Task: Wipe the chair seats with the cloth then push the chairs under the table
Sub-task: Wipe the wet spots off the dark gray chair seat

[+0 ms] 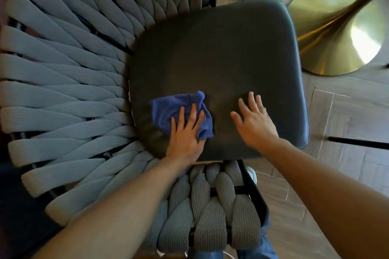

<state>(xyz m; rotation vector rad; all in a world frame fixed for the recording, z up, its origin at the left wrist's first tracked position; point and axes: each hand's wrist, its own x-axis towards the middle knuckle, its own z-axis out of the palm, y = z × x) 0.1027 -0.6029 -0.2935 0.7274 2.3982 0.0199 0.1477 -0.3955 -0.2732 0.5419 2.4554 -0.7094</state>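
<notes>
Blue cloth [181, 111] lies bunched on the near-left part of the dark seat [221, 48], pinned flat under our left hand [185, 134] with its fingers spread open over it, not clenched. Our right hand [254, 120] rests open-palmed on the seat beside it, holding nothing. To wipe well we judge it best to keep the palm pressing down and sweep in overlapping strokes toward the far edge and the corner by the woven grey backrest [63, 69] — most of the cushion looks unwiped. The brass table base [336, 27] stands just beyond the seat, so pushing in comes later.
</notes>
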